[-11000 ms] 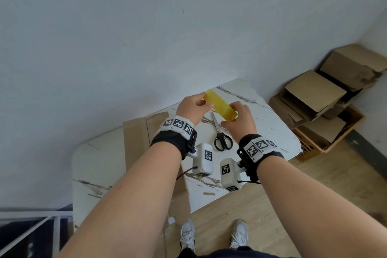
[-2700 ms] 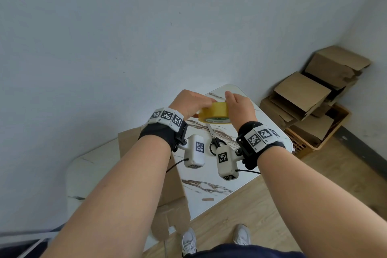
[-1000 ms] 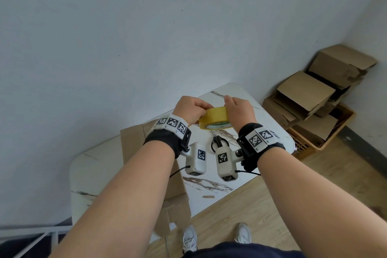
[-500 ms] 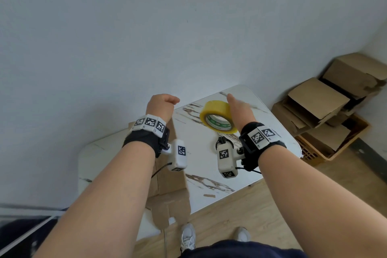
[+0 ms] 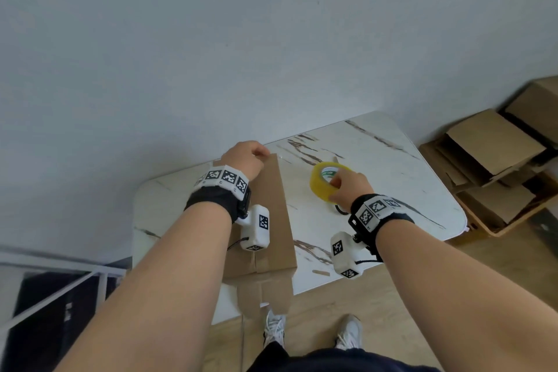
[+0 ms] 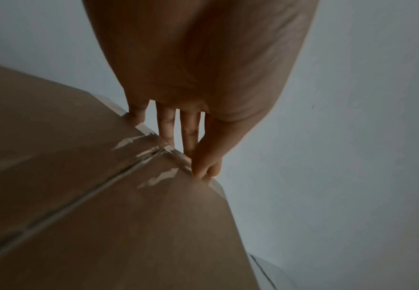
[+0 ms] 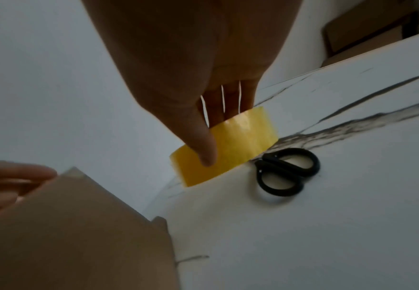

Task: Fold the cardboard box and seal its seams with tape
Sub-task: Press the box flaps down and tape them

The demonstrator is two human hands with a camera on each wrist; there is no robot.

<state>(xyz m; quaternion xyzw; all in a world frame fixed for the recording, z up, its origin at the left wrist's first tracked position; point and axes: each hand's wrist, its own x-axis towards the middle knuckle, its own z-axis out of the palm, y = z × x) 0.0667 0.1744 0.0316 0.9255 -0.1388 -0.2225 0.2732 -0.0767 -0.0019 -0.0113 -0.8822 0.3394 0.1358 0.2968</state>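
A flattened brown cardboard box [image 5: 271, 214] lies on the white marble table [image 5: 392, 166], its near flaps hanging over the front edge. Clear tape shines along its seam [image 6: 151, 153]. My left hand [image 5: 250, 155] grips the box's far edge, thumb on top [image 6: 203, 168] and fingers behind the edge. My right hand [image 5: 338, 187] holds the yellow tape roll [image 5: 323, 183] down on the table, thumb on its outer face [image 7: 206, 149] and fingers behind it. Black scissors [image 7: 287, 172] lie beside the roll, mostly hidden under my wrist in the head view.
Folded cardboard boxes [image 5: 495, 154] are stacked in a crate on the floor to the right of the table. The wall runs close behind the table's far edge. A white rail [image 5: 60, 281] stands at lower left. A small cardboard scrap [image 5: 320, 272] lies near the table's front edge.
My left hand has let go of the tape roll and moved left to the far edge of the cardboard. My right hand has lowered the roll onto the table.
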